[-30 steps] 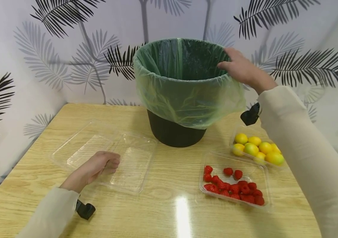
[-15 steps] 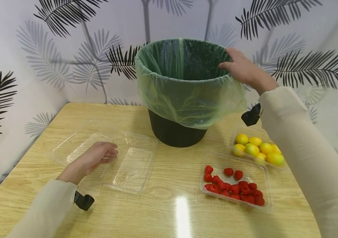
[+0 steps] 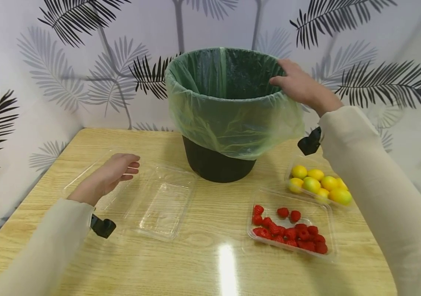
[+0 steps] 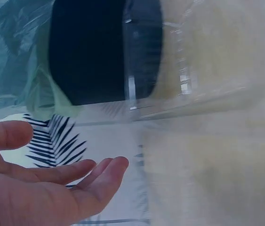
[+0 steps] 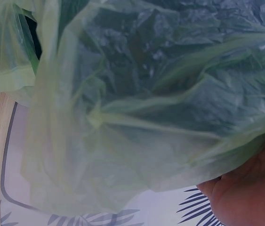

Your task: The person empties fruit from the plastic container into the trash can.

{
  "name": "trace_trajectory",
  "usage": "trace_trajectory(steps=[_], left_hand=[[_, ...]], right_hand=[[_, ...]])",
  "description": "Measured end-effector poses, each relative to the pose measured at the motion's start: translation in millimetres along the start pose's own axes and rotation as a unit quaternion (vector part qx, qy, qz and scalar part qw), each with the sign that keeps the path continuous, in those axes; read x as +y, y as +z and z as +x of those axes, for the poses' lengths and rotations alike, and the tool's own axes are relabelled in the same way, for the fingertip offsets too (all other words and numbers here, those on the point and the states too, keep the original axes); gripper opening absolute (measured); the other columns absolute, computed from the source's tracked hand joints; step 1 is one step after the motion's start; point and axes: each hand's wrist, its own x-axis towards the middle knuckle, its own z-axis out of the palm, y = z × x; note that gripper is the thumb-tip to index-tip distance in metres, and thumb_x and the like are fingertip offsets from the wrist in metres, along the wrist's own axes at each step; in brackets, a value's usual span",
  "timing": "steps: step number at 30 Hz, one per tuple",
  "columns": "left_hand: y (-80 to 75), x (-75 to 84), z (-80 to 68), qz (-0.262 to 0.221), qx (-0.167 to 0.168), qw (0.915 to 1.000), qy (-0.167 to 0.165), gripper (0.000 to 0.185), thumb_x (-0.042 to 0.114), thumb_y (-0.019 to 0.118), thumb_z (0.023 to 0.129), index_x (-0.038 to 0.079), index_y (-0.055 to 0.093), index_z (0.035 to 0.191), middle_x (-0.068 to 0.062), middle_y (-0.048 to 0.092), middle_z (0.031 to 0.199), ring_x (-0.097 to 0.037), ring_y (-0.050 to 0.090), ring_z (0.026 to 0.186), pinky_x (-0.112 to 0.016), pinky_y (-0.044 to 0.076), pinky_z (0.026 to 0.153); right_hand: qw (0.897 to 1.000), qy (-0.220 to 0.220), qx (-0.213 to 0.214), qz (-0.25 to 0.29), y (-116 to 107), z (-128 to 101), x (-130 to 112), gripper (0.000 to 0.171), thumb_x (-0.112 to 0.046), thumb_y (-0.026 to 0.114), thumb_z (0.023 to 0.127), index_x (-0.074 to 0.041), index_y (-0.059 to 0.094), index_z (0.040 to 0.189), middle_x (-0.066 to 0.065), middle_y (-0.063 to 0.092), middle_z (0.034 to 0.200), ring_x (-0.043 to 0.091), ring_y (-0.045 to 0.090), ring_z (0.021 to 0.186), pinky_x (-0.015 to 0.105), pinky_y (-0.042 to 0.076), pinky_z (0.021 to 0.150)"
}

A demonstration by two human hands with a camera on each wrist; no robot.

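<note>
The rim of the black round plastic bin point(image 3: 217, 164), lined with a translucent green plastic bag point(image 3: 229, 119), is grasped by the right hand point(image 3: 301, 87), its fingers curled over the bag's edge at the bin's right side. The bin is set at the back of the pale wooden worktop point(image 3: 210, 263). The left hand point(image 3: 108, 176) is held just above the clear empty plastic clamshell tray point(image 3: 158, 201), fingers released and gently bent, nothing held. A clear tray of red raspberries point(image 3: 291, 232) and a clear tray of yellow round fruits point(image 3: 319, 185) are placed right of the bin
</note>
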Motion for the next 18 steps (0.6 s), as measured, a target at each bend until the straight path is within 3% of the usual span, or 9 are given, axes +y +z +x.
trace_trajectory(steps=[5, 12, 14, 16, 18], left_hand=[[-9.0, 25.6, 6.9, -0.002, 0.02, 0.9997, 0.016, 0.061, 0.029, 0.021, 0.103, -0.009, 0.007, 0.149, -0.032, 0.019, 0.149, -0.043, 0.027, 0.137, -0.05, 0.025, 0.115], [-16.3, 69.6, 15.1, -0.002, 0.088, 0.9955, 0.034, 0.063, 0.035, 0.021, 0.102, -0.005, 0.015, 0.149, -0.02, 0.03, 0.143, -0.025, 0.042, 0.119, -0.04, 0.035, 0.108], [-18.1, 84.8, 16.2, -0.005, 0.108, 0.9933, 0.04, 0.063, 0.037, 0.021, 0.101, -0.003, 0.016, 0.15, -0.02, 0.028, 0.148, -0.026, 0.042, 0.122, -0.039, 0.034, 0.11], [-18.7, 99.0, 17.6, -0.008, 0.139, 0.9891, 0.05, 0.062, 0.038, 0.023, 0.101, 0.001, 0.019, 0.15, -0.018, 0.031, 0.147, -0.025, 0.043, 0.122, -0.036, 0.037, 0.106], [-20.0, 109.7, 19.2, -0.001, 0.169, 0.9834, 0.066, 0.053, 0.036, 0.025, 0.1, 0.006, 0.034, 0.143, -0.011, 0.04, 0.136, -0.021, 0.045, 0.113, -0.031, 0.04, 0.096]], right_hand=[[1.0, 0.002, 0.0, 0.002, 0, 0, 0, 0.067, -0.031, 0.026, 0.102, -0.007, -0.012, 0.152, 0.012, -0.018, 0.159, 0.03, -0.014, 0.147, 0.054, -0.001, 0.118], [1.0, 0.003, 0.002, 0.004, 1, 1, -1, 0.067, -0.031, 0.026, 0.102, -0.007, -0.011, 0.152, 0.012, -0.018, 0.159, 0.03, -0.014, 0.147, 0.053, -0.001, 0.119], [1.0, 0.003, 0.003, 0.005, 1, 1, -1, 0.067, -0.031, 0.027, 0.102, -0.007, -0.011, 0.152, 0.012, -0.018, 0.159, 0.03, -0.014, 0.147, 0.053, -0.001, 0.119], [1.0, 0.003, 0.004, 0.006, 1, 1, -2, 0.067, -0.031, 0.026, 0.102, -0.007, -0.011, 0.152, 0.012, -0.018, 0.159, 0.03, -0.014, 0.147, 0.053, -0.001, 0.119], [1.0, 0.002, 0.005, 0.008, 1, 0, -2, 0.067, -0.03, 0.027, 0.102, -0.007, -0.011, 0.152, 0.012, -0.017, 0.159, 0.03, -0.014, 0.147, 0.053, -0.001, 0.119]])
